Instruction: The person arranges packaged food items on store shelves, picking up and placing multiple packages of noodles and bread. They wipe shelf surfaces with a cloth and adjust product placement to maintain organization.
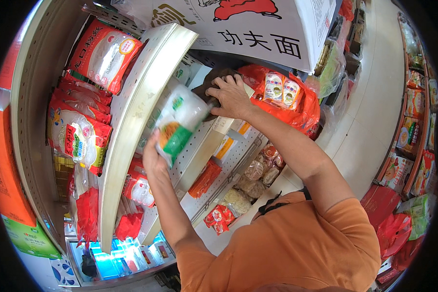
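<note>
My left hand [155, 156] grips the lower edge of a white-and-green plastic food packet [180, 116], which is blurred. Pale contents show through its upper part, and a picture of food is printed near my fingers. The packet is tilted, over the middle shelf board [200, 146]. My right hand [230, 95] has its fingers bent over a dark brown cloth [212, 81] at the shelf's front edge, just right of the packet. Part of the cloth is hidden under that hand. Similar pale packets [184, 71] stand behind, deeper in the shelf.
An upper shelf edge [142, 98] juts out at left, with red-and-clear vermicelli bags [104, 54] above it. A large printed carton [255, 29] stands at the far end. Near my right forearm is a red plastic bag [306, 106] with small packs. Bagged dried goods [239, 197] lie low down.
</note>
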A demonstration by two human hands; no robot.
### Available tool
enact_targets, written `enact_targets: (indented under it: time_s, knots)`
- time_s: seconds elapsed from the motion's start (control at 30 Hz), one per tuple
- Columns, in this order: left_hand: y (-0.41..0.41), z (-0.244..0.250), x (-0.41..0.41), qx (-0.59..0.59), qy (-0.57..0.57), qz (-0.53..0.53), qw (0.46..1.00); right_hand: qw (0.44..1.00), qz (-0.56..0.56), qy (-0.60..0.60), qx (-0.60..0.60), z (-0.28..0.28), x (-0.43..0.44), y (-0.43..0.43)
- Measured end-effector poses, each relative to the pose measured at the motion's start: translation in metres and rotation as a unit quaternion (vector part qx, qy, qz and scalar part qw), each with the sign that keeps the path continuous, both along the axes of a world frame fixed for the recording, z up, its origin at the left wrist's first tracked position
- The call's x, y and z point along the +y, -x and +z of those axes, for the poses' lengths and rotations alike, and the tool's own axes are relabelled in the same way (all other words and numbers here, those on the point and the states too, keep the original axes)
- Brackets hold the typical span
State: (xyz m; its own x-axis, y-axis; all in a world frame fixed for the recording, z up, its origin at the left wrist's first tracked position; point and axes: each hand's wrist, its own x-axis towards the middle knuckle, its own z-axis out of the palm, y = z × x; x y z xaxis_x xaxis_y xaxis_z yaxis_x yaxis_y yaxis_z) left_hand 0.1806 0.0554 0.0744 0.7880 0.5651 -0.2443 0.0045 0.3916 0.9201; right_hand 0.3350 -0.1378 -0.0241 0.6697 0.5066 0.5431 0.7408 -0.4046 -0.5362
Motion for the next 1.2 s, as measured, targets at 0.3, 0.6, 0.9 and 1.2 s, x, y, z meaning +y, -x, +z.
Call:
enact_targets:
  time_s: [0.3, 0.6, 0.9, 1.2]
  knots:
    - [0.104, -0.061, -0.066, -0.013, -0.043, 0.042, 0.998, 1.000, -0.013, -0.015, -0.024, 0.003, 0.001, 0.000]
    - [0.133, -0.099, -0.090, -0.091, -0.025, -0.016, 0.995, 0.999, -0.027, 0.007, -0.032, 0.001, 0.003, -0.001]
    - [0.154, -0.114, -0.090, -0.124, -0.024, -0.045, 0.991, 0.997, -0.034, 0.012, -0.067, 0.000, 0.004, -0.003]
    - [0.170, -0.146, -0.083, -0.211, 0.090, -0.048, 0.972, 0.986, -0.012, -0.056, -0.158, 0.018, 0.002, 0.015]
